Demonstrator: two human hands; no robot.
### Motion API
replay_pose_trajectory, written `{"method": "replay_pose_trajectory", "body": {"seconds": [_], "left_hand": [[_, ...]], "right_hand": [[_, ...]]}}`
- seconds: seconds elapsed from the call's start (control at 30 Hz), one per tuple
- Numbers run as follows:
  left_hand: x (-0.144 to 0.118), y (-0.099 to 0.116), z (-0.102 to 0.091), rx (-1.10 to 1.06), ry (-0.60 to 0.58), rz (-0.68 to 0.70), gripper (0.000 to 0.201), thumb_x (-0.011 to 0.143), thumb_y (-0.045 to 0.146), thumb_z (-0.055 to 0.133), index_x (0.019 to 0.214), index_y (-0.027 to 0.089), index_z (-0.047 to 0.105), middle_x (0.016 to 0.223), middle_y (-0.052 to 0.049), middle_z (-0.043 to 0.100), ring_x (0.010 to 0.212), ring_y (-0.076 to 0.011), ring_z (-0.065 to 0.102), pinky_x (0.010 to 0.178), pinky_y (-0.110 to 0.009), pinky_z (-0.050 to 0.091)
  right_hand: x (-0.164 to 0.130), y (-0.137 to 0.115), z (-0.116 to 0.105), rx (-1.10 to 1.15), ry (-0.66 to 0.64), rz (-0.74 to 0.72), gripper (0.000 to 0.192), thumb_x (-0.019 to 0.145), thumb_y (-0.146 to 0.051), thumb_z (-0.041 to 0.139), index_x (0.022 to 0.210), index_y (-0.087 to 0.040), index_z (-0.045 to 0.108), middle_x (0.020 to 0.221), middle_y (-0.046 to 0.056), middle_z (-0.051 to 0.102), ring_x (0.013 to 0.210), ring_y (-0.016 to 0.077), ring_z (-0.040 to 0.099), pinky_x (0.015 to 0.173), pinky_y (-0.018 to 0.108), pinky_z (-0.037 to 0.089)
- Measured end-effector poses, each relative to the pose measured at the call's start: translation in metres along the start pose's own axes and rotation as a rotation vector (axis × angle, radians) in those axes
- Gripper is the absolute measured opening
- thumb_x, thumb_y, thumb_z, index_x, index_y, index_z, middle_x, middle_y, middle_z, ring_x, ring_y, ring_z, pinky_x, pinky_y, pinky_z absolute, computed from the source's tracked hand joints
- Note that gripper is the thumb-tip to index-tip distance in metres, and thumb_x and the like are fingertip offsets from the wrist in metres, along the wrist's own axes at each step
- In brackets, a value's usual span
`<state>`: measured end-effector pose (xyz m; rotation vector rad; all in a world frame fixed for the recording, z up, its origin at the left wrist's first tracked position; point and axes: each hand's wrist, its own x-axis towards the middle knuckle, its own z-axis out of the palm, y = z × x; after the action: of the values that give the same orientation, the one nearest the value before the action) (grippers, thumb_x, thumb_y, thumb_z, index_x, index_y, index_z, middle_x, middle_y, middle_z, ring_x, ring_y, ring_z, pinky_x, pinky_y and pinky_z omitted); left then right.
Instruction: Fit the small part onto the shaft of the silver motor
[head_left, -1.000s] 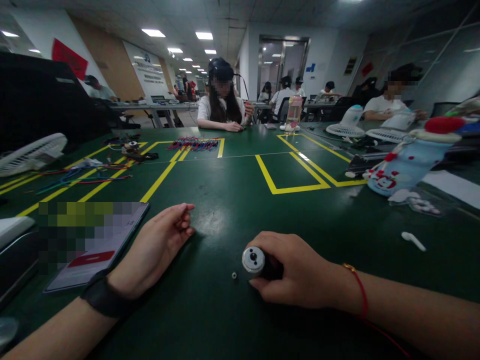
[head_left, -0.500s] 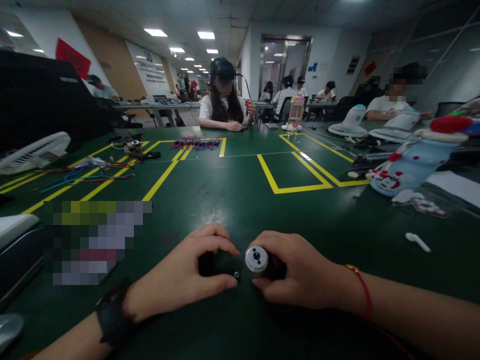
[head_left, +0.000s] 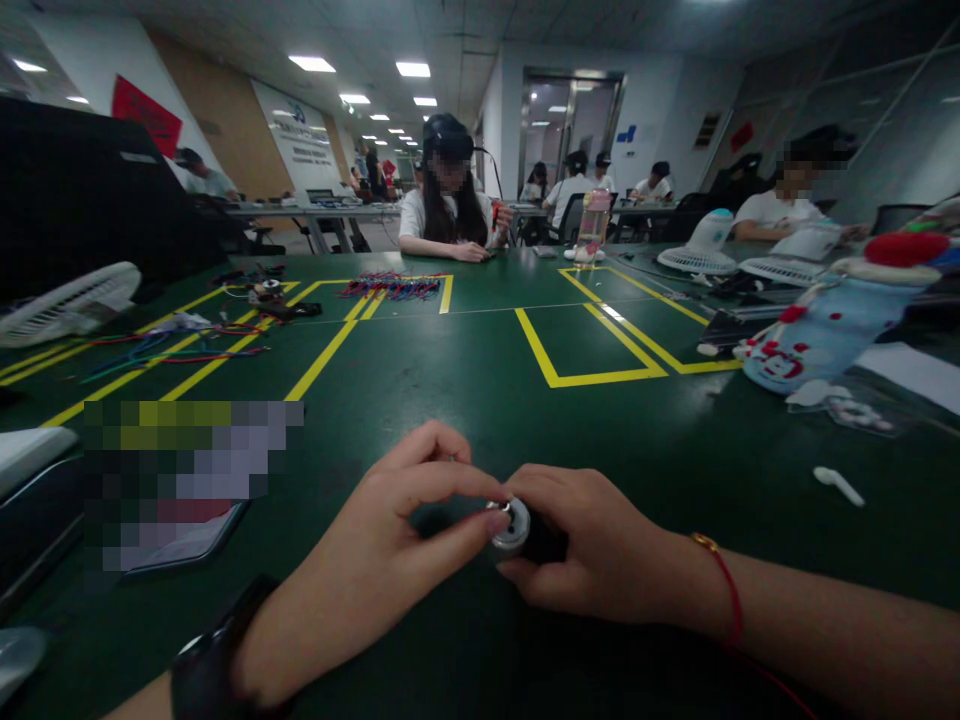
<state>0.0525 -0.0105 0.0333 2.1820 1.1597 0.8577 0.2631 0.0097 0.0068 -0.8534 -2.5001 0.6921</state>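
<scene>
My right hand (head_left: 592, 555) is closed around a small dark cylindrical motor (head_left: 514, 525) lying on the green table (head_left: 480, 400), its silver round end face turned left. My left hand (head_left: 382, 570), with a black watch at the wrist, has thumb and forefinger pinched together right at that silver face. The tiny metal ring that lay on the table beside the motor is no longer seen there; it seems to be between the pinched fingertips, mostly hidden.
A phone (head_left: 187, 540) lies at my left, and a white fan (head_left: 67, 300) further back. Coloured wires (head_left: 390, 288) lie across yellow tape lines. A blue decorated bottle (head_left: 825, 330) and a small white earbud (head_left: 838, 485) lie at right. A person (head_left: 450, 200) sits opposite.
My left hand moved from beside the phone to the motor, closed over the small ring on the table and brought its fingertips up to the motor's silver face. My right hand stayed put.
</scene>
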Motion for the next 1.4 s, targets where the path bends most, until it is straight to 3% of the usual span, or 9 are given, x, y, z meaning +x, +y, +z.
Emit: {"method": "replay_pose_trajectory", "body": {"seconds": [0.27,0.4,0.5,0.6,0.7,0.9,1.07,1.2,1.4], "left_hand": [[-0.001,-0.006,-0.004,-0.09,-0.038,-0.097,0.02,0.089,0.025,0.055,0.105,0.029,0.067,0.096,-0.002,0.055,0.085,-0.0184,0.054,0.071,-0.029,0.044],[0.001,-0.034,-0.009,-0.217,0.083,-0.339,0.018,0.089,0.035,0.057,0.099,0.024,0.068,0.079,0.0,0.057,0.069,-0.016,0.052,0.061,-0.026,0.04],[0.005,-0.054,-0.013,-0.51,0.267,-0.509,0.018,0.084,0.033,0.064,0.097,0.021,0.069,0.068,0.003,0.052,0.059,-0.0117,0.046,0.054,-0.022,0.037],[0.006,-0.064,-0.015,-0.832,0.394,-0.539,0.014,0.082,0.025,0.067,0.093,0.017,0.069,0.072,0.003,0.052,0.059,-0.0083,0.044,0.054,-0.019,0.039],[0.006,-0.065,-0.015,-0.912,0.396,-0.528,0.012,0.081,0.021,0.068,0.091,0.016,0.07,0.074,0.002,0.053,0.06,-0.0072,0.044,0.054,-0.018,0.04],[0.005,-0.059,-0.012,-0.584,0.324,-0.525,0.015,0.085,0.03,0.064,0.096,0.019,0.067,0.075,0.001,0.057,0.065,-0.0107,0.05,0.06,-0.022,0.041],[-0.002,-0.03,-0.007,-0.09,0.144,-0.152,0.018,0.087,0.029,0.063,0.105,0.029,0.066,0.11,-0.001,0.056,0.101,-0.02,0.054,0.088,-0.033,0.041],[-0.003,-0.005,0.002,-0.01,0.096,0.005,0.02,0.087,0.024,0.064,0.103,0.035,0.067,0.111,0.001,0.051,0.106,-0.0188,0.051,0.091,-0.031,0.04],[-0.002,0.004,0.002,-0.032,0.093,0.012,0.015,0.089,0.021,0.061,0.09,0.033,0.07,0.094,0.002,0.051,0.089,-0.0147,0.054,0.077,-0.026,0.042]], "right_hand": [[-0.001,0.001,0.0,0.009,0.016,-0.02,0.025,0.075,-0.026,0.066,0.099,-0.019,0.06,0.092,0.003,0.063,0.075,0.0155,0.055,0.064,0.025,0.04],[-0.001,0.001,-0.002,0.036,0.002,-0.006,0.032,0.075,-0.025,0.068,0.105,-0.019,0.06,0.097,0.003,0.064,0.081,0.0169,0.057,0.071,0.027,0.042],[0.0,0.001,-0.003,0.047,-0.004,0.006,0.03,0.076,-0.026,0.067,0.104,-0.018,0.06,0.096,0.003,0.064,0.081,0.0161,0.057,0.07,0.027,0.042],[-0.001,0.001,-0.004,0.058,-0.011,0.01,0.03,0.076,-0.026,0.068,0.104,-0.018,0.06,0.096,0.002,0.063,0.08,0.0155,0.057,0.069,0.026,0.042],[-0.002,0.001,-0.004,0.059,-0.008,0.008,0.03,0.076,-0.026,0.068,0.104,-0.018,0.06,0.097,0.002,0.063,0.082,0.0154,0.056,0.07,0.026,0.042],[-0.002,0.002,-0.004,0.055,-0.01,0.009,0.03,0.076,-0.026,0.068,0.104,-0.019,0.06,0.097,0.002,0.063,0.082,0.0154,0.056,0.071,0.026,0.042],[-0.003,0.002,-0.002,0.043,-0.002,0.017,0.032,0.075,-0.027,0.068,0.105,-0.02,0.059,0.095,0.001,0.063,0.079,0.0149,0.055,0.067,0.025,0.041],[-0.002,0.002,0.0,0.028,0.011,0.001,0.027,0.075,-0.027,0.068,0.1,-0.019,0.06,0.092,0.001,0.062,0.075,0.0141,0.054,0.064,0.025,0.039],[0.0,0.002,0.001,0.009,0.005,0.0,0.022,0.076,-0.028,0.067,0.094,-0.019,0.059,0.086,0.0,0.06,0.071,0.0133,0.052,0.06,0.024,0.036]]}}
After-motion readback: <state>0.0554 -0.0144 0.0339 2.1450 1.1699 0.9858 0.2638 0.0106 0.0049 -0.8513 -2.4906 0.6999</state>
